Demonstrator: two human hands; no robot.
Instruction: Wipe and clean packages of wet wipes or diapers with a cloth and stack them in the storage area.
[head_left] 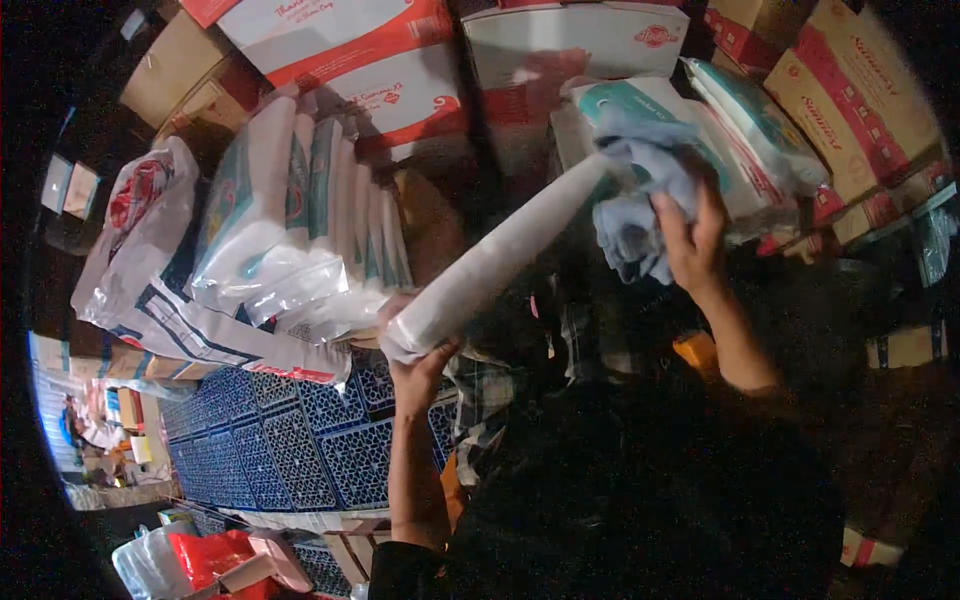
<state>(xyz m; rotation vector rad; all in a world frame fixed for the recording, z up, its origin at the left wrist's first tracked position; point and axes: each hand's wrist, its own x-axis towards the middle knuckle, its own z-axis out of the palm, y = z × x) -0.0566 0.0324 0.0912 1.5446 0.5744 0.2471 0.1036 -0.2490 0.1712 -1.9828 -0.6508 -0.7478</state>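
A long white plastic-wrapped pack [500, 255], seen edge-on, slants across the middle from near left to far right. My left hand [420, 368] is closed around its near end, fingers partly hidden beneath it. My right hand [694, 228] grips a crumpled grey-blue cloth [645, 195] at the pack's far end. The cloth appears to touch the pack there. Left of the held pack, several white-and-green plastic packs [270, 200] stand on edge in a row. Beyond my right hand, more such packs [740, 140] lie in a pile.
White-and-red cartons [380, 100] stand at the back, with brown-and-red boxes [860, 100] at the far right. A large white plastic sack [200, 325] lies under the packs on the left. Blue lattice panels [290, 450] cover the lower left, near a red bag [210, 558].
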